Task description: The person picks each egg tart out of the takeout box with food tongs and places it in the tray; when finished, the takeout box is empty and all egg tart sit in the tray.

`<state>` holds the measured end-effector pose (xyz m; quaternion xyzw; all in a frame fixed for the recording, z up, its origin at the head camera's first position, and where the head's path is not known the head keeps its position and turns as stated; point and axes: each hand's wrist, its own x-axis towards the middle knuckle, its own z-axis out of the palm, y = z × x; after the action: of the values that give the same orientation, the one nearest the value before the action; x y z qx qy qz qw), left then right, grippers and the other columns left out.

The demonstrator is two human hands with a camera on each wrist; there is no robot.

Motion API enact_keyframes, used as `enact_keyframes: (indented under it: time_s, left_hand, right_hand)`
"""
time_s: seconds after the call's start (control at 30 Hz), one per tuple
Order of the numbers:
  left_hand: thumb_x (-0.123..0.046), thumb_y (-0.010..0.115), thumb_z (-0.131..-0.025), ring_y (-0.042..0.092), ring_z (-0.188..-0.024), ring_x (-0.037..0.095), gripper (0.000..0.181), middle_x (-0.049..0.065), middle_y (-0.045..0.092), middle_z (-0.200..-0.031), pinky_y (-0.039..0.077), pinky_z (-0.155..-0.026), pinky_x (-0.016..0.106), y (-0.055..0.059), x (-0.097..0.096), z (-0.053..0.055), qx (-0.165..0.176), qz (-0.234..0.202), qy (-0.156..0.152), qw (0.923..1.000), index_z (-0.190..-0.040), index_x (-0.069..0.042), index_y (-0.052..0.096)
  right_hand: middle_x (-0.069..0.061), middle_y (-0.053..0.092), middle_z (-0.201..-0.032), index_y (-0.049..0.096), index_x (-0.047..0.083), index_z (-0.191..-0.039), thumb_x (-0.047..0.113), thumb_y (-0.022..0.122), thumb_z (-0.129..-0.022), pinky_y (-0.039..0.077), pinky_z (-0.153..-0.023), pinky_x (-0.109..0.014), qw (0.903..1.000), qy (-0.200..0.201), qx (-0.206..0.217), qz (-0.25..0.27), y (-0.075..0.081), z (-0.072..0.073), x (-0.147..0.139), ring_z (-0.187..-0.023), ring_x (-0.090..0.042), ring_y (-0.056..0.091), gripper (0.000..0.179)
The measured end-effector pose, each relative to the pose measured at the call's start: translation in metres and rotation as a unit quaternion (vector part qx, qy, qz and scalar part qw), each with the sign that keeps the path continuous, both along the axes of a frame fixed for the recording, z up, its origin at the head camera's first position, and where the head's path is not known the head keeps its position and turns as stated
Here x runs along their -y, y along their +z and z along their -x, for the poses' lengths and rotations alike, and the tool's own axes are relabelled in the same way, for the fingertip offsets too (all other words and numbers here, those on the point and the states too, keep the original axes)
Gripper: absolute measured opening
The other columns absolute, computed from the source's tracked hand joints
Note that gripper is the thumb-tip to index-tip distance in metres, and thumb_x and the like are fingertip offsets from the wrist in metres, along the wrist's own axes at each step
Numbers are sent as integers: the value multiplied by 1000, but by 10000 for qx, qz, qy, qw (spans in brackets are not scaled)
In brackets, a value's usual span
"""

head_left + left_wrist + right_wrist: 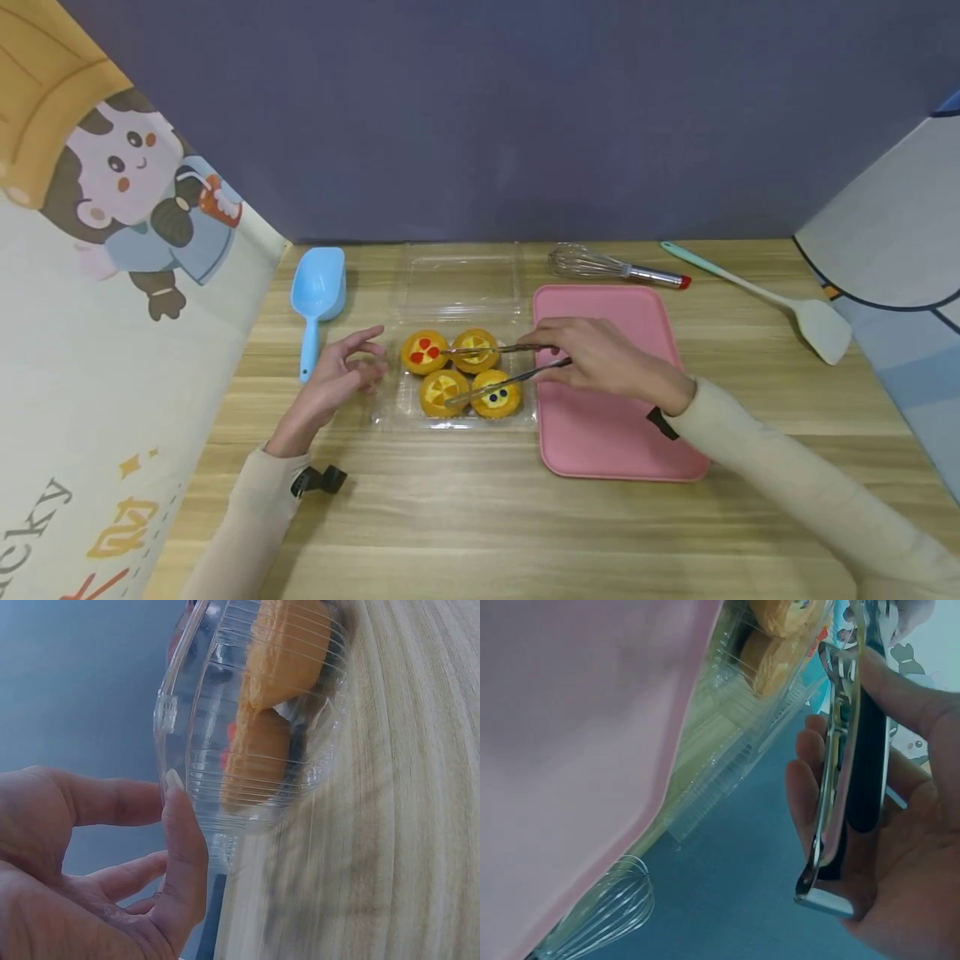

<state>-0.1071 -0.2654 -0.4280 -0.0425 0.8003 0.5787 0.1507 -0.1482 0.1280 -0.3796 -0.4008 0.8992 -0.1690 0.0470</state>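
Four-part rows of egg tarts sit in a clear plastic box: a red-topped tart (pixel 420 343), a yellow-topped tart (pixel 477 338), another yellow tart (pixel 433 385) and a tart with dark berries (pixel 497 402). My right hand (pixel 600 357) grips metal tongs (pixel 866 750) with dark handles. Their arms are spread and reach left above the tarts; whether the tips touch any is unclear. Beside the box's left edge is my left hand (pixel 337 379), fingers loosely bent. In the left wrist view its fingertips overlap the clear box (pixel 202 750); contact cannot be told.
Under my right forearm lies a pink tray (pixel 607 450). Behind it are a whisk (pixel 645 273) and a pale spatula (pixel 821 327). A blue scoop (pixel 318 287) rests at the left. The box's clear lid (pixel 461 283) lies opened toward the dark back wall (pixel 480 125).
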Motion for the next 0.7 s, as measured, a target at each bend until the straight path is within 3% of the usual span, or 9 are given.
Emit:
enact_keyframes:
  time_s: [0.27, 0.7]
  left_hand:
    - [0, 63, -97, 69, -85, 15, 70, 28, 51, -138, 62, -66, 28, -1, 1, 1, 65, -11, 12, 10000, -161, -7, 38]
    - [-1, 63, -97, 68, -85, 13, 69, 27, 51, -139, 62, -66, 29, -1, 0, 1, 101, -36, 15, 9999, -161, -7, 37]
  right_hand:
    - [1, 71, -114, 71, 22, -134, 39, 85, -86, 61, -70, -38, 9986, 422, 126, -300, 3, 10, 6, -95, -17, 71, 53]
    - [-3, 70, -132, 70, 20, -136, 36, 85, -87, 64, -75, -43, 9966, 616, 3, -555, 7, 14, 14, -107, -18, 68, 54]
